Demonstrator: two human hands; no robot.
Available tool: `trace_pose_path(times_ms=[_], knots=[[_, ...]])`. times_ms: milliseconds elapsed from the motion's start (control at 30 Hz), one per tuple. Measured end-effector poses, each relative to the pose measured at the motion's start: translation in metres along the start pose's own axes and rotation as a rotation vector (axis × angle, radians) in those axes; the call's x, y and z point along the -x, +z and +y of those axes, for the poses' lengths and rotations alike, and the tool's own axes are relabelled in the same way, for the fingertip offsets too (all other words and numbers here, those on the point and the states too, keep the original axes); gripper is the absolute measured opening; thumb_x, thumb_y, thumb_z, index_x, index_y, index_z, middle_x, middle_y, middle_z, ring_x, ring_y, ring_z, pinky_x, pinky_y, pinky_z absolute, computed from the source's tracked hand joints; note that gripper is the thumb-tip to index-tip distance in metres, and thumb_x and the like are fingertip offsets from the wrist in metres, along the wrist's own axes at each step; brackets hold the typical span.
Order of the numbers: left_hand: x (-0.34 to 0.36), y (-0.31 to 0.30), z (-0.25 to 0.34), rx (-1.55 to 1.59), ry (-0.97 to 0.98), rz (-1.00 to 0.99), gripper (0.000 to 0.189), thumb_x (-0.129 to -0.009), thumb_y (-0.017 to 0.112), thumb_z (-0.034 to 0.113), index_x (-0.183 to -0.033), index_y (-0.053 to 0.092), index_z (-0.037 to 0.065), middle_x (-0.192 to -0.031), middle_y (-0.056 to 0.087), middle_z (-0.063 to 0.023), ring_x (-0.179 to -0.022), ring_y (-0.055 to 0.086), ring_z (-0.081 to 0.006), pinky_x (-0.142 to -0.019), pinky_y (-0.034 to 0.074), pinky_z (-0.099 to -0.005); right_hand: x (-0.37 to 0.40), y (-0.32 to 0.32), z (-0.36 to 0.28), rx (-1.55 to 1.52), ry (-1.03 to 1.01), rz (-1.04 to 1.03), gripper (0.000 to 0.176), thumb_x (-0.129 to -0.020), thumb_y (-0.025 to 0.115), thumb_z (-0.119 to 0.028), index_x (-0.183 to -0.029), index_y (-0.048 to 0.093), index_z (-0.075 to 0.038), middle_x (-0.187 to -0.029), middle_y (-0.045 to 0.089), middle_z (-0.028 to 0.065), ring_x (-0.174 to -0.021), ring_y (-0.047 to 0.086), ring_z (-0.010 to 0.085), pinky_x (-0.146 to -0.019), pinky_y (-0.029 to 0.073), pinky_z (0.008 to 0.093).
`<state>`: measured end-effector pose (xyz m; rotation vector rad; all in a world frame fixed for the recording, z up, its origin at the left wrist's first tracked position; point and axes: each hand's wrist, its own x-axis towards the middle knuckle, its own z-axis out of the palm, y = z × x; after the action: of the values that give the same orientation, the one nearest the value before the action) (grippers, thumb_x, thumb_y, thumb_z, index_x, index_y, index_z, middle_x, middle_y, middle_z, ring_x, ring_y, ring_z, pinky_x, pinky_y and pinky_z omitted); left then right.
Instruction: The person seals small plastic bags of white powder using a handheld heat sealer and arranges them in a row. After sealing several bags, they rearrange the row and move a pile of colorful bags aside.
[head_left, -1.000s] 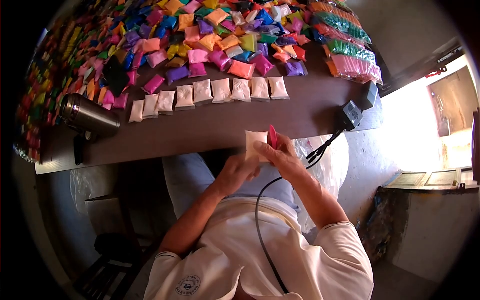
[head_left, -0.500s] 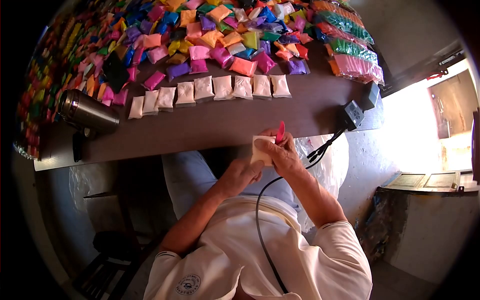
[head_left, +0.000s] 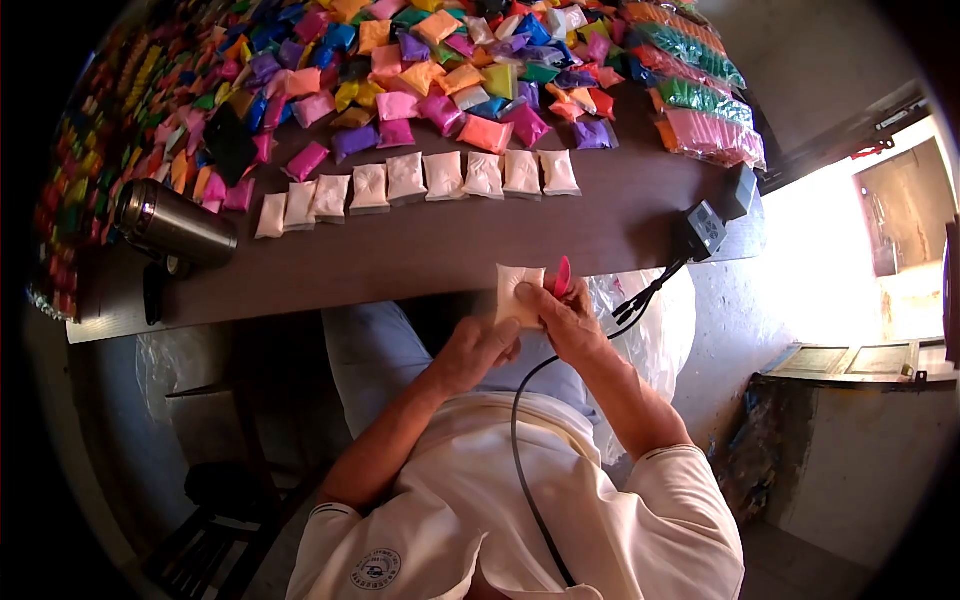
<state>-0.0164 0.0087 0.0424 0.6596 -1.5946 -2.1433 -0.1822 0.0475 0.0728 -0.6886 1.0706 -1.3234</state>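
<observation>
A small pale pink packet (head_left: 514,288) is held between both hands in front of the table's near edge. My left hand (head_left: 478,352) pinches its lower left corner, with the other fingers curled in. Pressing on the packet's right side is the thumb of my right hand (head_left: 572,322), whose fingers are partly hidden behind. A bright pink plastic tool (head_left: 563,274), perhaps a small knife or scoop, sticks up out of my right hand. Beyond the hands, a row of several similar pale packets (head_left: 444,175) lies on the brown table (head_left: 400,250).
Many coloured packets (head_left: 420,75) are heaped across the back and left. Bundles of packets (head_left: 705,95) lie at the back right. A steel flask (head_left: 185,225) lies on its side at left. A black device (head_left: 705,228) with a cable stands at the right edge.
The packet has risen slightly and turned its flat face more towards me, showing more of it. My right hand has shifted a little, and both hands keep hold.
</observation>
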Motion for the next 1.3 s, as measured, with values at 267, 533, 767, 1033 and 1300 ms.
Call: trace_pose_path(times_ms=[267,533,767,1033,1300], knots=[[-0.002,0.002,0.002,0.154,0.059,0.053,0.038,-0.098,0.041,0.031,-0.073,0.049,0.004,-0.064,0.05,-0.0021,-0.057,0.043,-0.0083,-0.052,0.036,-0.0255,0.004,0.001,-0.017,0.123,0.035,-0.004,0.022,-0.092,0.057,-0.019,-0.09,0.061,0.002,-0.074,0.064,0.0056,-0.065,0.061,0.0118,-0.055,0.051,0.0254],[-0.003,0.004,-0.002,-0.001,0.05,-0.021,0.047,-0.097,0.041,0.045,-0.072,0.046,0.006,-0.064,0.048,-0.0018,-0.058,0.043,-0.0091,-0.052,0.037,-0.0239,0.002,0.006,-0.007,0.064,-0.089,-0.108,0.02,-0.091,0.056,-0.016,-0.089,0.057,0.004,-0.068,0.064,0.0103,-0.053,0.063,0.0191,-0.044,0.051,0.0273],[-0.001,0.003,0.008,0.071,0.008,0.037,0.047,-0.096,0.043,0.047,-0.073,0.048,0.007,-0.064,0.045,-0.0004,-0.059,0.045,-0.0096,-0.051,0.037,-0.0243,0.008,0.011,-0.041,-0.338,0.222,-0.271,0.027,-0.086,0.059,-0.019,-0.105,0.057,0.0,-0.081,0.061,0.0074,-0.059,0.054,0.0118,-0.044,0.035,0.0211],[-0.002,0.004,0.009,0.22,-0.048,0.003,0.039,-0.097,0.042,0.032,-0.068,0.044,0.006,-0.063,0.047,-0.0034,-0.06,0.045,-0.0126,-0.055,0.037,-0.0263,0.001,-0.017,-0.019,-0.284,0.13,-0.378,0.043,-0.084,0.061,-0.019,-0.114,0.05,0.008,-0.106,0.06,0.017,-0.081,0.065,0.0265,-0.066,0.055,0.0389],[-0.003,0.004,0.027,0.132,0.055,-0.012,0.053,-0.095,0.039,0.052,-0.07,0.048,0.006,-0.069,0.05,-0.0021,-0.063,0.045,-0.0108,-0.058,0.038,-0.0258,0.004,0.002,-0.039,-0.022,0.057,-0.239,0.022,-0.081,0.071,-0.011,-0.094,0.06,0.003,-0.076,0.064,0.0075,-0.069,0.064,0.0163,-0.059,0.055,0.0327]])
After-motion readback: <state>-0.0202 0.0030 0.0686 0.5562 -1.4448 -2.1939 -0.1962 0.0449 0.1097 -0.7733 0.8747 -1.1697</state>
